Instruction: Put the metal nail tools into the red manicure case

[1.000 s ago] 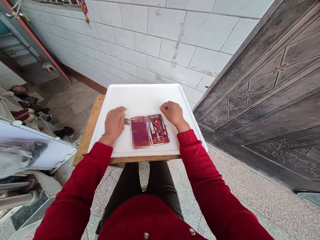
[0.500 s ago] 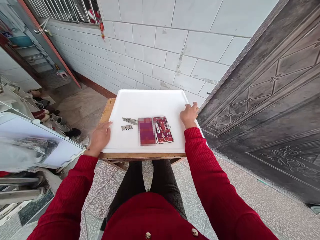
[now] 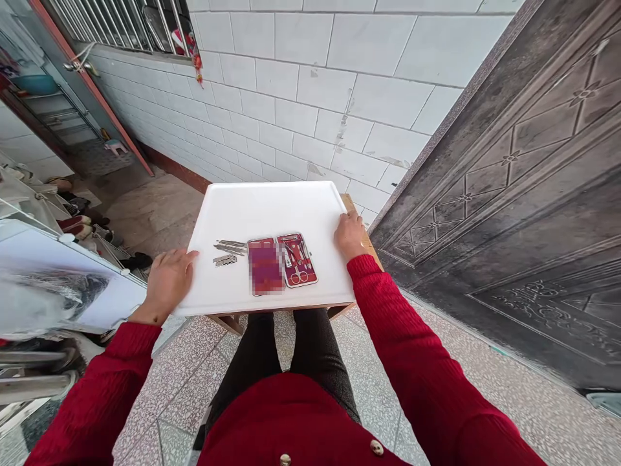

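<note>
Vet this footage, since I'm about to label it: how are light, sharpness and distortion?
Head view: soft, even light, no hard shadows on the white board; head view: mosaic blocks hide much of the left half of the open case, though the scissors are readable; head view: wide-angle stretch toward the edges, as on the dark door.

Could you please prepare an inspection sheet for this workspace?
Surface: white, rimmed rectangular tray on a brown wooden table; table wood shows along the tray's right side.
Tools: open red rectangular case with silver metal scissors in its right half; left half pixelated; slim silver metal tools and small flat silver pieces lie left of it.
Clutter: red-and-pale shoes, far left.
Hands: left hand at the tray's left edge, right hand at its right edge.
Cables: nothing seen.
Surroundings: white tiled wall ahead, dark grey patterned door panel right, speckled floor.
</note>
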The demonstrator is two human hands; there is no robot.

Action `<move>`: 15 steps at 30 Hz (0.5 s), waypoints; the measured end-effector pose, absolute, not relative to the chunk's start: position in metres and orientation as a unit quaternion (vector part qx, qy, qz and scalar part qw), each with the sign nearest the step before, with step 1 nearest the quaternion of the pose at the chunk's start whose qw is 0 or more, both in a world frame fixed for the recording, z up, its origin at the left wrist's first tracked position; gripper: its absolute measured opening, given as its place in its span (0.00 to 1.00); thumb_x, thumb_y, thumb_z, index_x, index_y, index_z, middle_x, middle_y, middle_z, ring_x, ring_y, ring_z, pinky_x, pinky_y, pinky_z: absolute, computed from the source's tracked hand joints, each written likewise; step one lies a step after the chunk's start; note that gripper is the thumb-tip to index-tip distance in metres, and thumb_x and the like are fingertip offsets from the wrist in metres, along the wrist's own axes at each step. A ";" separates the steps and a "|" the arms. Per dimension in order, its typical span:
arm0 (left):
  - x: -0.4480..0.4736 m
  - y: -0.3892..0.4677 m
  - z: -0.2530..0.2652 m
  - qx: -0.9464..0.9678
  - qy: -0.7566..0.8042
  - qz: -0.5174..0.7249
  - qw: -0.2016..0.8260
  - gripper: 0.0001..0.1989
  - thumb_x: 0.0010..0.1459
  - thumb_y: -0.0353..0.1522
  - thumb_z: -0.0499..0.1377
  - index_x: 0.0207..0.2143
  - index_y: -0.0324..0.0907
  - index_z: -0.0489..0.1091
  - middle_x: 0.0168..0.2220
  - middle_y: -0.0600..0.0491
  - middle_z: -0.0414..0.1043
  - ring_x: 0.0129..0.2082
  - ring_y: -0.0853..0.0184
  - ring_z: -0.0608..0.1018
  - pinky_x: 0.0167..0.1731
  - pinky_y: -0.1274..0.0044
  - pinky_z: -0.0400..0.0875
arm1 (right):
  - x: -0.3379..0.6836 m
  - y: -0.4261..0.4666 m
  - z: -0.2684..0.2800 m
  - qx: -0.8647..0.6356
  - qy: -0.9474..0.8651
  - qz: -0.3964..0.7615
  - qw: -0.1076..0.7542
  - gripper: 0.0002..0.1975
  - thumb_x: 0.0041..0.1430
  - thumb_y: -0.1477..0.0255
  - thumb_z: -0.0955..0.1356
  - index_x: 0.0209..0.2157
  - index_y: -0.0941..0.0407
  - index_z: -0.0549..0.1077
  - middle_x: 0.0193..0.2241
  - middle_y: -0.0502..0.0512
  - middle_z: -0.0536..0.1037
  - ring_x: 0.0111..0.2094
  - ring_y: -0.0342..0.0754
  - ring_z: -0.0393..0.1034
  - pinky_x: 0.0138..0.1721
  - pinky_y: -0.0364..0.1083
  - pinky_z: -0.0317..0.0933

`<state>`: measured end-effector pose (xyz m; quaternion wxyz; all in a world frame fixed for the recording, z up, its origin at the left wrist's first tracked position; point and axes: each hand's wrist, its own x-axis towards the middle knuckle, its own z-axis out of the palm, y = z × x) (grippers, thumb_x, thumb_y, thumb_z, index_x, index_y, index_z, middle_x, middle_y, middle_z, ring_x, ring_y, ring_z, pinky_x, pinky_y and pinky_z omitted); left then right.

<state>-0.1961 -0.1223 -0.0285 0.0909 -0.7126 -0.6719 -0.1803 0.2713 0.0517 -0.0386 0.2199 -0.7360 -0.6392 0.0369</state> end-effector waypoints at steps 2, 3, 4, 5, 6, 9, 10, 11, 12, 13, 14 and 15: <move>-0.183 -0.108 -0.013 -0.736 -0.641 -0.189 0.109 0.22 0.68 0.34 0.47 0.50 0.42 0.79 0.59 0.40 0.77 0.63 0.44 0.74 0.65 0.46 0.63 | 0.269 0.048 -0.038 -0.741 -0.638 0.032 0.209 0.24 0.63 0.82 0.59 0.56 0.59 0.76 0.64 0.74 0.68 0.62 0.69 0.63 0.59 0.66 0.60; -0.173 -0.098 -0.004 -0.750 -0.621 -0.201 0.109 0.21 0.69 0.35 0.47 0.50 0.43 0.79 0.60 0.41 0.77 0.63 0.44 0.74 0.65 0.47 0.63 | 0.269 0.046 -0.038 -0.743 -0.636 0.028 0.206 0.24 0.64 0.82 0.58 0.56 0.58 0.76 0.65 0.73 0.68 0.63 0.68 0.62 0.59 0.65 0.60; -0.160 -0.086 0.004 -0.762 -0.602 -0.214 0.106 0.20 0.70 0.36 0.47 0.50 0.44 0.79 0.60 0.42 0.76 0.63 0.45 0.74 0.66 0.49 0.63 | 0.268 0.045 -0.038 -0.745 -0.634 0.025 0.207 0.24 0.65 0.82 0.58 0.56 0.58 0.76 0.65 0.73 0.68 0.63 0.67 0.62 0.59 0.64 0.60; -0.144 -0.072 0.011 -0.775 -0.583 -0.226 0.096 0.20 0.70 0.36 0.47 0.49 0.44 0.79 0.60 0.43 0.76 0.62 0.47 0.75 0.65 0.52 0.65 | 0.268 0.043 -0.037 -0.747 -0.631 0.020 0.209 0.24 0.66 0.82 0.57 0.56 0.58 0.76 0.65 0.72 0.68 0.63 0.67 0.62 0.59 0.63 0.59; -0.127 -0.058 0.017 -0.788 -0.563 -0.235 0.080 0.20 0.71 0.35 0.47 0.50 0.45 0.79 0.60 0.44 0.76 0.61 0.50 0.76 0.64 0.54 0.67 | 0.267 0.042 -0.037 -0.748 -0.629 0.015 0.213 0.24 0.67 0.82 0.56 0.56 0.59 0.76 0.65 0.72 0.68 0.64 0.67 0.62 0.59 0.63 0.58; -0.073 -0.021 0.020 -0.811 -0.527 -0.253 0.003 0.19 0.71 0.34 0.48 0.46 0.43 0.79 0.55 0.46 0.80 0.55 0.53 0.79 0.59 0.59 0.72 | 0.268 0.040 -0.036 -0.736 -0.635 -0.001 0.234 0.24 0.67 0.83 0.56 0.53 0.61 0.77 0.64 0.72 0.70 0.63 0.67 0.62 0.60 0.62 0.56; -0.058 -0.013 0.016 -0.816 -0.519 -0.253 -0.032 0.17 0.71 0.34 0.49 0.45 0.43 0.79 0.53 0.47 0.81 0.53 0.55 0.79 0.56 0.61 0.73 | 0.268 0.040 -0.036 -0.727 -0.642 -0.007 0.244 0.24 0.66 0.84 0.56 0.53 0.61 0.78 0.64 0.72 0.70 0.63 0.66 0.62 0.61 0.62 0.56; -0.044 -0.006 0.011 -0.821 -0.511 -0.252 -0.045 0.17 0.72 0.34 0.50 0.44 0.43 0.79 0.52 0.48 0.81 0.51 0.57 0.80 0.54 0.64 0.75 | 0.269 0.040 -0.036 -0.715 -0.650 -0.012 0.256 0.23 0.65 0.84 0.58 0.52 0.61 0.79 0.64 0.72 0.71 0.63 0.66 0.63 0.61 0.62 0.55; -0.034 -0.002 0.005 -0.823 -0.506 -0.252 -0.054 0.17 0.71 0.33 0.50 0.43 0.43 0.79 0.51 0.49 0.81 0.49 0.58 0.80 0.51 0.66 0.76 | 0.269 0.041 -0.035 -0.703 -0.658 -0.013 0.270 0.23 0.64 0.84 0.59 0.52 0.61 0.79 0.62 0.71 0.73 0.62 0.65 0.64 0.61 0.61 0.55; -0.028 0.001 -0.002 -0.824 -0.503 -0.253 -0.061 0.16 0.71 0.33 0.50 0.40 0.43 0.79 0.50 0.49 0.82 0.47 0.58 0.81 0.49 0.66 0.77 | 0.269 0.042 -0.035 -0.688 -0.667 -0.009 0.286 0.22 0.63 0.83 0.61 0.52 0.60 0.79 0.60 0.71 0.75 0.61 0.64 0.65 0.62 0.61 0.56; -0.024 0.002 -0.009 -0.827 -0.497 -0.254 -0.068 0.17 0.71 0.33 0.50 0.38 0.43 0.79 0.49 0.49 0.82 0.46 0.58 0.81 0.48 0.67 0.77 | 0.268 0.042 -0.035 -0.671 -0.676 0.004 0.303 0.21 0.63 0.83 0.62 0.52 0.60 0.80 0.57 0.70 0.77 0.60 0.63 0.67 0.61 0.60 0.57; -0.022 0.003 -0.015 -0.830 -0.490 -0.255 -0.075 0.17 0.71 0.33 0.50 0.37 0.44 0.79 0.48 0.50 0.82 0.47 0.58 0.81 0.49 0.67 0.77 | 0.266 0.043 -0.035 -0.651 -0.686 0.029 0.322 0.20 0.62 0.81 0.64 0.51 0.59 0.80 0.53 0.68 0.80 0.57 0.62 0.69 0.60 0.59 0.59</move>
